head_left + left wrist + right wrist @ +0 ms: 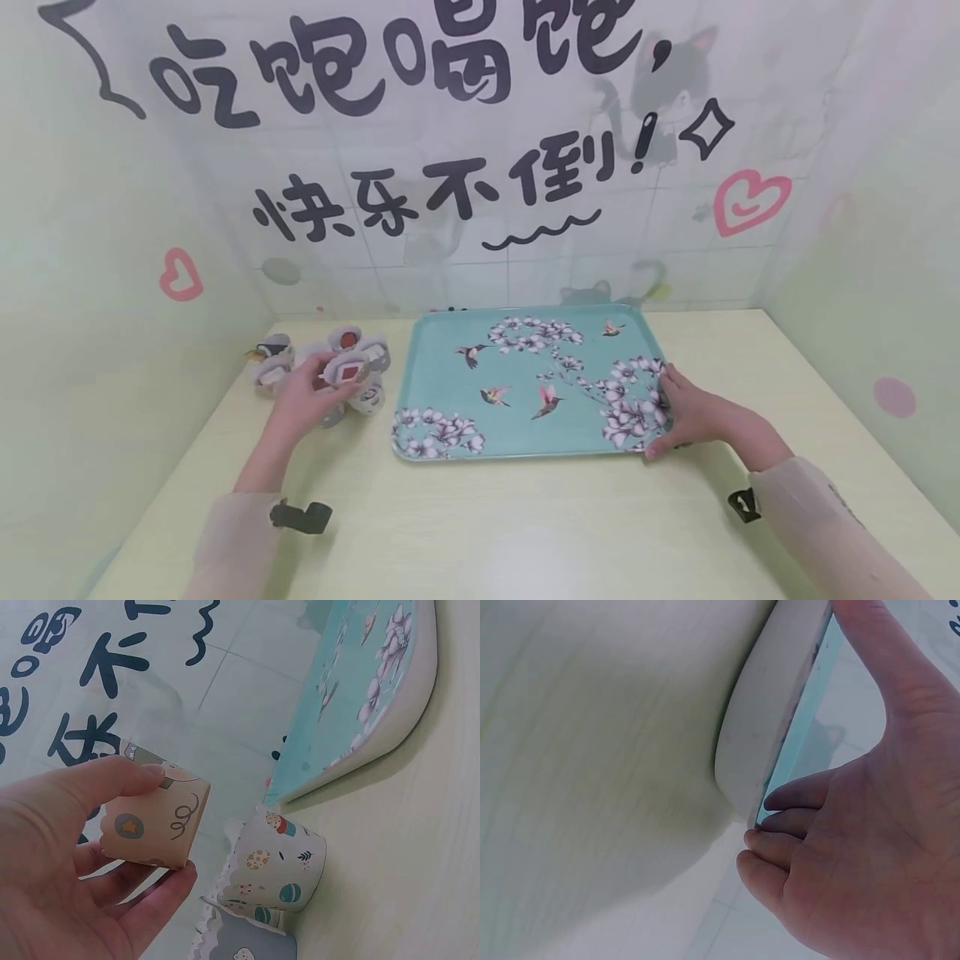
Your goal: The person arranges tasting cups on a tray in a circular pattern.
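Observation:
In the left wrist view, my left hand [82, 825] pinches a peach paper baking cup [154, 817] between thumb and fingers. From the head view, this held baking cup [347, 372] shows a dark red piece inside. Around and below my left hand [300, 400] stand several more paper baking cups [270, 372], some with small pieces in them. My right hand [701, 417] rests against the right edge of a turquoise tray [517, 433] with flowers and birds. Its thumb is near the front right corner, and its fingers [799, 791] touch the rim.
The tray lies on a pale wood-grain table [525, 525], close to the back wall [480, 275] with large dark lettering. Side walls [885, 300] enclose the table left and right. A black strap [302, 517] sits at my left wrist.

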`<state>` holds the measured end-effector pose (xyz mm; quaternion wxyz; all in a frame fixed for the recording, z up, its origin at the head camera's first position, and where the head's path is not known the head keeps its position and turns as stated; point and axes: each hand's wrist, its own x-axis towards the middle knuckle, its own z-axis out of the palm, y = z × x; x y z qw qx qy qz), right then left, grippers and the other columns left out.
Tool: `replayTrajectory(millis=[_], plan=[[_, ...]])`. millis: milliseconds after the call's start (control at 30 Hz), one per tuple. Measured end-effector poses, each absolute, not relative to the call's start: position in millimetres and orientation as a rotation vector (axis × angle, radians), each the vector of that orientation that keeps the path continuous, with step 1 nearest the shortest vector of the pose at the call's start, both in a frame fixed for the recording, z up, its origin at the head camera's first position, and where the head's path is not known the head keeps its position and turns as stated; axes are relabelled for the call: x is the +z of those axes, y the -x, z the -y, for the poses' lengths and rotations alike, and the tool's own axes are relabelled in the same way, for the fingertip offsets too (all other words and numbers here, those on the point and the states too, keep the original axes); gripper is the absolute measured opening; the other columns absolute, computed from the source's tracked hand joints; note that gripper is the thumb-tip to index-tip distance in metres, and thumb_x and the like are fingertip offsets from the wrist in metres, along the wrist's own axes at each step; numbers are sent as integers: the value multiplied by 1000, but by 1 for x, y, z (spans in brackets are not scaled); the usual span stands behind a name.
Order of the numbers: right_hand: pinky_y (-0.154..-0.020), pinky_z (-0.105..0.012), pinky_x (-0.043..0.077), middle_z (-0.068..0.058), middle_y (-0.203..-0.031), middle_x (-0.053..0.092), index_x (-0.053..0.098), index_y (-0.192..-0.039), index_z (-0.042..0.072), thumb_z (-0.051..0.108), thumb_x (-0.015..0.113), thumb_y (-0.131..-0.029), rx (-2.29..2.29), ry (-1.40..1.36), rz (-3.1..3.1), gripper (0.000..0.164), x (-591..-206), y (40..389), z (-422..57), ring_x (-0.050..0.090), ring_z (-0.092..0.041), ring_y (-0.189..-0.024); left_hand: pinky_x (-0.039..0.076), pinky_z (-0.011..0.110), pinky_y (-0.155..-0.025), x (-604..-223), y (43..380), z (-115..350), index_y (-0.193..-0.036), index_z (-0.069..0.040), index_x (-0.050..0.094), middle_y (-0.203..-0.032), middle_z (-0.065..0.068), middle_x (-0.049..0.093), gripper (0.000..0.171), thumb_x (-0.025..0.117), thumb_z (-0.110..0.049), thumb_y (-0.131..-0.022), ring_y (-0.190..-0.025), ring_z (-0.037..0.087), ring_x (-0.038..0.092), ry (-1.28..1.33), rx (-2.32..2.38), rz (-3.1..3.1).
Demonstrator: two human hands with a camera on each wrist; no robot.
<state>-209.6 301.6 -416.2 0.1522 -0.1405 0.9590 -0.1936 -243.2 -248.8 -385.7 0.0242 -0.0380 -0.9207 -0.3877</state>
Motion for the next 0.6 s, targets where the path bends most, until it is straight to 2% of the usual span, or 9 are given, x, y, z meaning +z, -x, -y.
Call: replayTrajectory(millis=[167,400,600], plan=[[-116,-69,20,-49,-152,-1,9,-146,-25,53,90,-62,-563,396,-2751,140,-417,210,-301,8,-64,-141,45,58,-107,-387,245,246,-142,2,43,-138,29,53,66,72,-29,-92,-129,47,51,150,-1183,2850],[-116,-69,21,-48,-153,-3,7,-146,-24,53,90,-63,-566,368,-2740,141,-418,209,-302,8,-64,-142,45,58,-108,-384,245,240,-147,2,37,-142,31,48,75,71,-34,-92,-131,49,49,131,-1158,2893],[-116,-69,20,-48,-153,-2,8,-146,-25,52,90,-62,-575,378,-2744,140,-417,208,-301,8,-64,-141,45,58,-107,-382,245,234,-146,3,34,-143,32,46,75,71,-33,-92,-132,49,47,133,-1212,2903]])
